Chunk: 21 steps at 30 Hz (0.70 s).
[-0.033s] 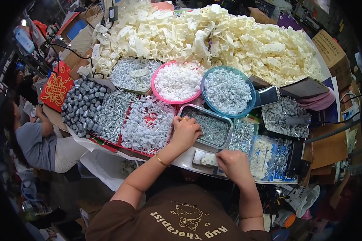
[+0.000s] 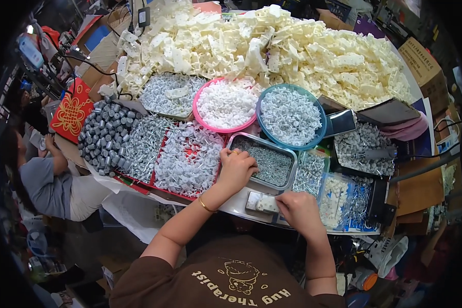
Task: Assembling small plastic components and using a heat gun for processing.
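My left hand (image 2: 237, 168) reaches over the left rim of a metal tray (image 2: 293, 177) holding many tiny metal parts. Its fingers are bent together with the tips down at the parts; anything between them is hidden. Nearer me, a small white plastic piece with little holes (image 2: 266, 204) lies at the table's front edge, beside a metallic-looking block. My right hand (image 2: 299, 209) is closed in a pinch at that piece's right end. What its fingertips hold is too small or covered to make out.
A heap of cream plastic shells (image 2: 323, 51) spans the back. A pink basin (image 2: 195, 110) and a teal basin (image 2: 321, 131) hold small white parts. Left stand grey cylinders (image 2: 105, 136) and a red tray; right, a black bin and a phone (image 2: 342, 123). Another person (image 2: 49, 174) sits far left.
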Each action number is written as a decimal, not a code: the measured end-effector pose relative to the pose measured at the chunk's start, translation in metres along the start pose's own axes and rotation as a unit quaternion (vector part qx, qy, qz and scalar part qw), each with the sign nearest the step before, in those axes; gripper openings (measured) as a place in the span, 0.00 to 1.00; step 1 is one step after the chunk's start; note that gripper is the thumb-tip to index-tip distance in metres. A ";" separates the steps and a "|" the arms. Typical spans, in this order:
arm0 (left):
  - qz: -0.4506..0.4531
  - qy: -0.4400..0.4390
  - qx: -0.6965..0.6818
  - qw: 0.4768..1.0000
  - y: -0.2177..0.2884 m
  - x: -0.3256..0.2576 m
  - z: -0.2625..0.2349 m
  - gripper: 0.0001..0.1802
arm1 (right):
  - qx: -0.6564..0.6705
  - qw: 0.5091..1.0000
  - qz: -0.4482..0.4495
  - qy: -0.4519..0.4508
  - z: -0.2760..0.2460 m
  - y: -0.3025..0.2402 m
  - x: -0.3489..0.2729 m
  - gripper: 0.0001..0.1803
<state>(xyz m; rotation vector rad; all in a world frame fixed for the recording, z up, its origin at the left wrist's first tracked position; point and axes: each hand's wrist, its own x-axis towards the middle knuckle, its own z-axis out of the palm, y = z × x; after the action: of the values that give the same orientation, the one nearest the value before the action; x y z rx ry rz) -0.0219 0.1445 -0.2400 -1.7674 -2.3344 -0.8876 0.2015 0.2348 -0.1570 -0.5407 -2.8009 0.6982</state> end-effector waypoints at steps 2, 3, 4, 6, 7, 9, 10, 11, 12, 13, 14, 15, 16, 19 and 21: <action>-0.008 0.014 -0.015 1.000 -0.001 -0.001 -0.001 0.05 | 0.007 1.000 -0.005 0.001 -0.003 0.002 0.003 0.03; -0.008 0.013 -0.019 1.000 0.000 -0.001 -0.002 0.04 | 0.020 0.999 -0.017 0.022 -0.006 0.006 0.006 0.03; -0.009 0.010 -0.024 1.000 0.001 -0.002 -0.003 0.04 | 0.035 0.998 -0.027 0.043 -0.007 0.008 0.009 0.03; -0.012 0.010 -0.027 1.000 0.001 -0.002 -0.004 0.04 | 0.076 0.991 0.011 0.112 -0.010 0.014 0.035 0.04; -0.011 0.013 -0.030 0.999 0.002 -0.001 -0.005 0.04 | 0.026 0.995 -0.004 0.098 -0.001 0.030 0.048 0.05; -0.019 0.006 -0.034 0.999 0.003 0.004 -0.005 0.05 | -0.025 0.996 -0.014 0.083 0.024 0.059 0.064 0.06; -0.021 0.008 -0.031 0.999 0.003 0.004 -0.005 0.06 | -0.029 0.996 -0.041 0.075 0.034 0.061 0.065 0.07; -0.024 0.009 -0.029 0.999 0.003 0.005 -0.005 0.06 | -0.033 0.995 -0.068 0.066 0.040 0.063 0.066 0.08; -0.023 0.008 -0.019 1.000 0.000 0.003 -0.008 0.06 | -0.022 0.997 -0.057 0.053 0.041 0.059 0.069 0.08; -0.016 0.012 -0.027 0.999 -0.001 0.003 -0.010 0.05 | -0.014 0.998 -0.044 0.040 0.037 0.056 0.072 0.08; -0.009 0.016 -0.035 0.999 -0.002 0.002 -0.012 0.05 | -0.013 0.998 -0.038 0.051 0.039 0.057 0.069 0.08; -0.005 0.026 -0.028 0.999 -0.004 0.005 -0.010 0.04 | -0.011 0.998 -0.034 0.045 0.038 0.057 0.069 0.08; -0.009 0.021 -0.031 0.999 -0.005 0.005 -0.010 0.04 | 0.002 0.998 -0.022 0.058 0.037 0.056 0.067 0.08; -0.001 0.027 -0.023 0.999 -0.003 0.004 -0.012 0.04 | 0.016 0.996 -0.008 0.090 0.040 0.057 0.065 0.05; -0.009 0.023 -0.041 0.999 -0.002 0.010 -0.015 0.04 | 0.010 0.992 -0.026 0.121 0.040 0.061 0.069 0.06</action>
<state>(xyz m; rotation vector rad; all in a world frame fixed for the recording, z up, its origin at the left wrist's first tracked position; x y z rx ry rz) -0.0310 0.1448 -0.2242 -1.7399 -2.3199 -1.0304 0.1453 0.2960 -0.2136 -0.5096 -2.5707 0.6049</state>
